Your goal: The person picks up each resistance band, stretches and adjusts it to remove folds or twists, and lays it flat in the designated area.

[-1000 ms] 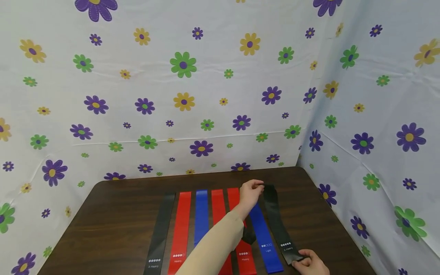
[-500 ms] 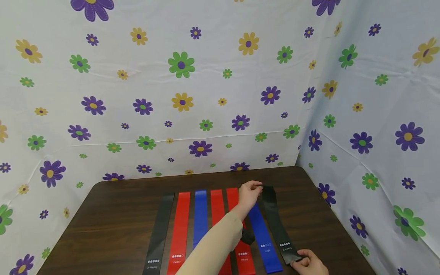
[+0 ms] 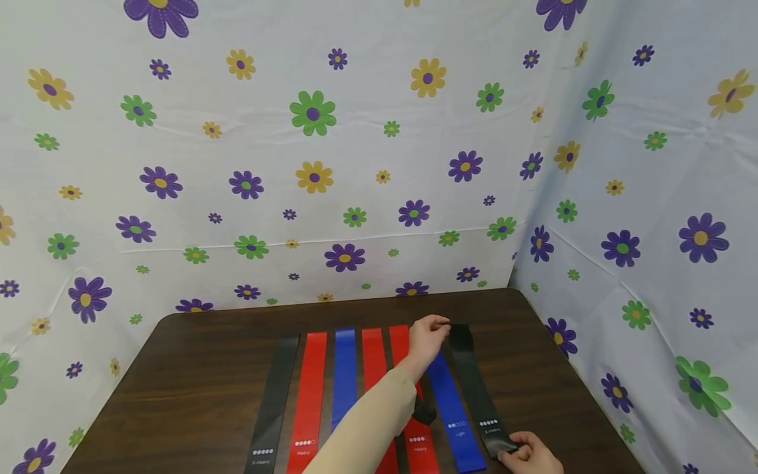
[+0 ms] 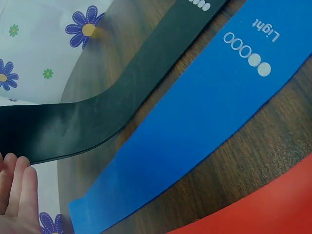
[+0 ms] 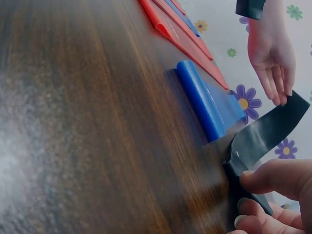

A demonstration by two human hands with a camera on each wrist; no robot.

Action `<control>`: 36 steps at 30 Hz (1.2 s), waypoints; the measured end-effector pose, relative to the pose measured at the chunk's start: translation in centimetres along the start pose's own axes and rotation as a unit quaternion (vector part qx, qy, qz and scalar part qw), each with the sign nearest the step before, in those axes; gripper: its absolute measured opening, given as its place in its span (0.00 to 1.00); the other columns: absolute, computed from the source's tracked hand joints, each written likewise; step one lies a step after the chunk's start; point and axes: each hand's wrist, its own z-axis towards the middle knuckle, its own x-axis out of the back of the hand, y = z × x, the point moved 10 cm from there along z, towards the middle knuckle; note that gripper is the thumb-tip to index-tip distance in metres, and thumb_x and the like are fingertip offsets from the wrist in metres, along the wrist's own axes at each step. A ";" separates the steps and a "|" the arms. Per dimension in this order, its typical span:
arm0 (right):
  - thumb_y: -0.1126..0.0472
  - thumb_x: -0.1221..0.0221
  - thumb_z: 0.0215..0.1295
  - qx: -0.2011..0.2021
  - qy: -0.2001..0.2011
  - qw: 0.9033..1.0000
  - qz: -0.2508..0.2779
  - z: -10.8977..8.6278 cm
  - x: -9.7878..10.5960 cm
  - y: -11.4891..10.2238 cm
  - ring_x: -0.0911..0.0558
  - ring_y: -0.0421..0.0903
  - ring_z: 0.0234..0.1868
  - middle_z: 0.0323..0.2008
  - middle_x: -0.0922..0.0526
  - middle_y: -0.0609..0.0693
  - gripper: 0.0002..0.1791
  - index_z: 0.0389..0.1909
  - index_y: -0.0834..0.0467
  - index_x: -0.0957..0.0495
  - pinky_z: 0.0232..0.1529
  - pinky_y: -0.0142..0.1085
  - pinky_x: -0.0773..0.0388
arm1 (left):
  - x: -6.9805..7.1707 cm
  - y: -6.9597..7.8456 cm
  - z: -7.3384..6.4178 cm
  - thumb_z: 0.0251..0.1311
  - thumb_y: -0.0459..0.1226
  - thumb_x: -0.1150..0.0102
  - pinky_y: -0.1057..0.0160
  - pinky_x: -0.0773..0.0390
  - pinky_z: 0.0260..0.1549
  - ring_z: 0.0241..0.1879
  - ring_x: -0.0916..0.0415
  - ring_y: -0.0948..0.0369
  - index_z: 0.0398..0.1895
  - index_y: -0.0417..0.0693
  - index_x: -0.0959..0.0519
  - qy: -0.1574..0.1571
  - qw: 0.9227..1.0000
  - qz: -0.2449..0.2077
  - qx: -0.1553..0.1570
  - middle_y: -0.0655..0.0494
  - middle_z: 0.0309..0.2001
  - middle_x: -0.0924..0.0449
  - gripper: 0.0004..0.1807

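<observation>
A long black X-Heavy resistance band lies at the right end of a row of flat bands. My left hand pinches its far end, which curves up off the table in the left wrist view. At the near end, beside the printed label, my right hand grips the band between thumb and fingers. The right wrist view shows the right thumb on top of the black band, with the left hand at its other end. Just left lies a blue Light band.
Further left lie a red Heavy band, another red band, a blue band, a red Heavy band and a black X-Heavy band. My left sleeve covers parts of them. A flowered cloth hangs behind the brown table.
My left hand and the far end of the black band have come slightly nearer. My right hand keeps its grip on the near end, and the other bands lie as before.
</observation>
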 end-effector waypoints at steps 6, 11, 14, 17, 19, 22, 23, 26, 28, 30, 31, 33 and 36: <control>0.51 0.31 0.46 0.010 0.009 1.000 0.001 0.0 -0.2 -0.6 0.23 0.41 0.22 0.20 0.21 0.42 0.29 0.42 0.67 0.25 0.27 0.37 0.31 | 0.5 -0.1 -0.1 0.62 0.33 0.38 0.68 0.22 0.30 0.29 0.22 0.66 0.42 0.44 0.15 0.000 0.999 0.040 -0.013 0.60 0.31 0.16 0.07; 0.51 0.31 0.46 0.014 0.013 1.000 -0.005 0.1 -0.1 -0.8 0.23 0.41 0.22 0.20 0.22 0.42 0.28 0.42 0.67 0.25 0.28 0.37 0.31 | 0.5 0.5 -0.2 0.62 0.33 0.38 0.68 0.23 0.30 0.30 0.23 0.67 0.41 0.47 0.14 -0.009 0.998 0.058 -0.037 0.60 0.32 0.17 0.07; 0.51 0.31 0.46 0.016 0.011 1.000 -0.010 0.2 -0.1 -1.0 0.24 0.41 0.21 0.20 0.22 0.43 0.28 0.42 0.67 0.24 0.28 0.37 0.32 | 0.6 0.5 -0.2 0.62 0.33 0.38 0.68 0.22 0.31 0.30 0.22 0.66 0.40 0.47 0.14 -0.009 0.997 0.064 -0.047 0.59 0.32 0.16 0.07; 0.52 0.31 0.46 0.017 0.008 1.000 -0.011 0.2 -0.3 -1.2 0.25 0.42 0.21 0.19 0.23 0.44 0.27 0.42 0.66 0.24 0.27 0.37 0.32 | 1.0 0.3 -0.2 0.62 0.32 0.38 0.68 0.22 0.31 0.30 0.23 0.66 0.41 0.46 0.15 -0.003 0.996 0.073 -0.048 0.59 0.32 0.17 0.07; 0.52 0.31 0.46 0.018 0.007 1.000 -0.013 0.2 -0.4 -1.4 0.25 0.42 0.21 0.19 0.23 0.44 0.27 0.41 0.66 0.24 0.27 0.37 0.32 | 1.2 0.1 -0.2 0.62 0.32 0.38 0.68 0.22 0.31 0.30 0.23 0.66 0.41 0.45 0.15 0.000 0.996 0.078 -0.048 0.59 0.32 0.17 0.07; 0.51 0.31 0.47 0.019 0.003 1.000 -0.012 0.2 -0.5 -1.5 0.25 0.43 0.20 0.19 0.24 0.45 0.27 0.42 0.67 0.25 0.26 0.38 0.32 | 1.4 0.1 -0.2 0.62 0.32 0.39 0.67 0.22 0.31 0.31 0.23 0.65 0.41 0.45 0.15 0.000 0.995 0.084 -0.049 0.59 0.33 0.17 0.07; 0.51 0.31 0.48 0.018 0.002 1.000 -0.012 0.2 -0.5 -1.5 0.25 0.43 0.20 0.19 0.24 0.45 0.27 0.42 0.67 0.25 0.27 0.38 0.32 | 1.5 0.1 -0.2 0.62 0.32 0.39 0.67 0.22 0.32 0.32 0.23 0.65 0.41 0.46 0.15 -0.002 0.995 0.086 -0.047 0.59 0.34 0.17 0.07; 0.51 0.31 0.49 0.019 -0.004 1.000 -0.009 0.1 -0.7 -1.6 0.25 0.44 0.20 0.20 0.24 0.46 0.27 0.42 0.68 0.25 0.27 0.38 0.31 | 1.6 0.1 -0.2 0.62 0.31 0.40 0.65 0.22 0.35 0.35 0.22 0.63 0.42 0.46 0.16 -0.010 0.995 0.087 -0.042 0.58 0.36 0.17 0.08; 0.51 0.31 0.48 0.017 -0.003 1.000 -0.009 0.1 -0.7 -1.7 0.25 0.44 0.20 0.20 0.24 0.46 0.27 0.42 0.67 0.25 0.27 0.38 0.31 | 1.6 0.1 -0.3 0.62 0.31 0.40 0.64 0.22 0.36 0.37 0.22 0.61 0.43 0.45 0.16 -0.014 0.995 0.088 -0.036 0.58 0.37 0.17 0.08; 0.50 0.32 0.49 0.022 -0.004 1.000 -0.009 0.1 -0.8 -1.8 0.25 0.44 0.20 0.20 0.24 0.46 0.28 0.42 0.68 0.25 0.27 0.38 0.31 | 1.7 0.0 -0.4 0.63 0.30 0.40 0.63 0.21 0.37 0.38 0.22 0.60 0.44 0.43 0.16 -0.018 0.995 0.087 -0.034 0.57 0.38 0.17 0.09; 0.51 0.32 0.48 0.021 -0.002 1.000 -0.009 0.1 -0.8 -1.9 0.25 0.44 0.20 0.20 0.24 0.45 0.27 0.42 0.67 0.25 0.27 0.38 0.31 | 1.7 0.0 -0.4 0.63 0.30 0.40 0.63 0.21 0.37 0.38 0.22 0.60 0.45 0.43 0.17 -0.019 0.995 0.089 -0.034 0.56 0.38 0.17 0.09; 0.49 0.32 0.49 0.023 0.003 1.000 -0.010 0.1 -0.8 -2.0 0.26 0.43 0.20 0.19 0.24 0.45 0.27 0.41 0.67 0.24 0.27 0.38 0.31 | 1.7 0.0 -0.4 0.63 0.30 0.40 0.63 0.21 0.37 0.38 0.21 0.60 0.45 0.42 0.17 -0.019 0.995 0.092 -0.034 0.56 0.38 0.17 0.10; 0.48 0.34 0.52 0.033 0.008 0.999 -0.012 0.0 -0.8 -2.3 0.26 0.43 0.20 0.19 0.26 0.45 0.25 0.39 0.66 0.23 0.26 0.38 0.31 | 1.9 0.0 -0.4 0.63 0.30 0.40 0.63 0.21 0.38 0.38 0.21 0.59 0.46 0.42 0.17 -0.017 0.995 0.096 -0.036 0.55 0.38 0.17 0.10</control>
